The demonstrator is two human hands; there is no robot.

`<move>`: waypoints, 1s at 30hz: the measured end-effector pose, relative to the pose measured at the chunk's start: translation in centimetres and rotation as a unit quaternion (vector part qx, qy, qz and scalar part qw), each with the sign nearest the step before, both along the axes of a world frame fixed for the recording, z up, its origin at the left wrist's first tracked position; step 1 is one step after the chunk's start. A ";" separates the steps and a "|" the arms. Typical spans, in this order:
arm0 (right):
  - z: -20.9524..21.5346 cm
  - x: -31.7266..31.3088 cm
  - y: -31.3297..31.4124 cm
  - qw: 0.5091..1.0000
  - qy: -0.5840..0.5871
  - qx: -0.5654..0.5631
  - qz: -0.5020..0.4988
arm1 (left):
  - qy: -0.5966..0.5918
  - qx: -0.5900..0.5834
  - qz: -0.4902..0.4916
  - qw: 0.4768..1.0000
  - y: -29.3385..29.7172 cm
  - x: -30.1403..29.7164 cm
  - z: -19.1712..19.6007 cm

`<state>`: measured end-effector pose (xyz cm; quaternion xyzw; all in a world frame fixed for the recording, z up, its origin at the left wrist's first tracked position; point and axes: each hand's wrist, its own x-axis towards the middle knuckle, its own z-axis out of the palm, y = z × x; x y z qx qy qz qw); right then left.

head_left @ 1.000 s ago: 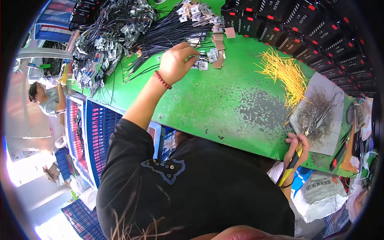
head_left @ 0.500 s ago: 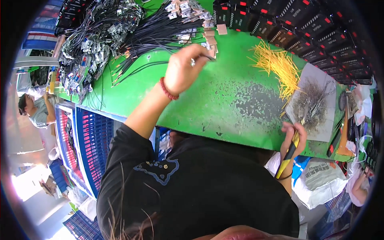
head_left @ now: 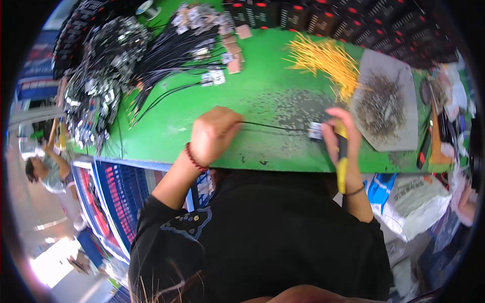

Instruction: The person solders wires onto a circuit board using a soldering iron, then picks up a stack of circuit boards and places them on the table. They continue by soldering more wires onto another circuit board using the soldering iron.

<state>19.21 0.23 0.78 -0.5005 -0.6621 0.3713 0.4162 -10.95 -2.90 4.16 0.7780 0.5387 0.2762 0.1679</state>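
My left hand [head_left: 214, 135] is closed on one end of a thin black cable [head_left: 275, 126] that stretches flat across the green table [head_left: 166, 126]. At the cable's other end sits a small grey tagged connector [head_left: 316, 131], pinched by the fingers of my right hand [head_left: 341, 132]. That same hand also holds a yellow-handled tool [head_left: 342, 161], its handle pointing down toward my body. Both hands rest near the table's front edge.
A heap of black cables with tags [head_left: 177, 55] and silvery bundles [head_left: 98, 86] lies at the back left. Yellow wires [head_left: 326, 60] and a grey board with wire scraps [head_left: 386, 103] lie at right. Black boxes with red buttons [head_left: 323, 15] line the back. Another person [head_left: 48, 169] stands at far left.
My left hand pulled one black cable from the pile toward the front edge. My right hand rose from the table's edge and took the cable's tagged end.
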 end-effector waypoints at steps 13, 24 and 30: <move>-0.5 4.5 -1.0 0.991 0.071 0.078 -0.076 | 0.042 0.038 -0.134 0.989 8.4 8.0 -0.3; -1.1 12.4 -6.0 0.965 0.049 0.102 -0.238 | 0.108 0.095 -0.137 0.980 17.6 19.3 -4.1; -2.1 13.6 -5.6 0.963 0.078 0.101 -0.238 | 0.119 0.186 -0.118 0.968 18.0 19.3 -2.2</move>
